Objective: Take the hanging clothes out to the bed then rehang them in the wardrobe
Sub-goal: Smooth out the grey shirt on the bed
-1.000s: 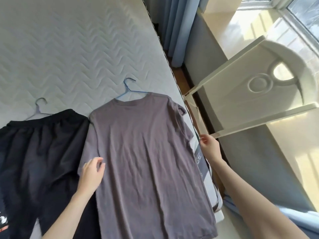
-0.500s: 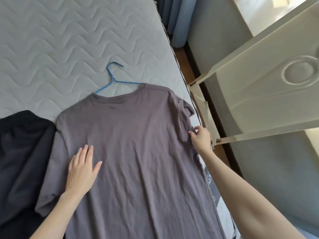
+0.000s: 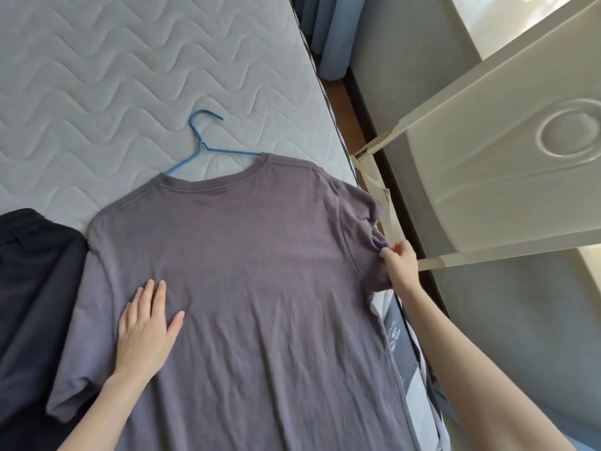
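Note:
A grey-purple T-shirt (image 3: 260,271) lies flat on the quilted mattress (image 3: 113,76), still on a blue wire hanger (image 3: 201,144) whose hook sticks out past the collar. My left hand (image 3: 146,327) rests flat on the shirt's left side, fingers spread. My right hand (image 3: 398,262) pinches the shirt's right sleeve at the mattress edge. A black garment (image 3: 29,288) lies to the left of the shirt, partly cut off by the frame.
A cream wardrobe door (image 3: 504,174) stands open to the right, close to the bed edge. Blue curtains (image 3: 328,34) hang at the top. A narrow strip of wooden floor (image 3: 344,105) runs between bed and wall.
The view has shifted right, leaving less of the black garment in view. My left hand went from the shirt's left edge onto its front. My right hand closed on the right sleeve.

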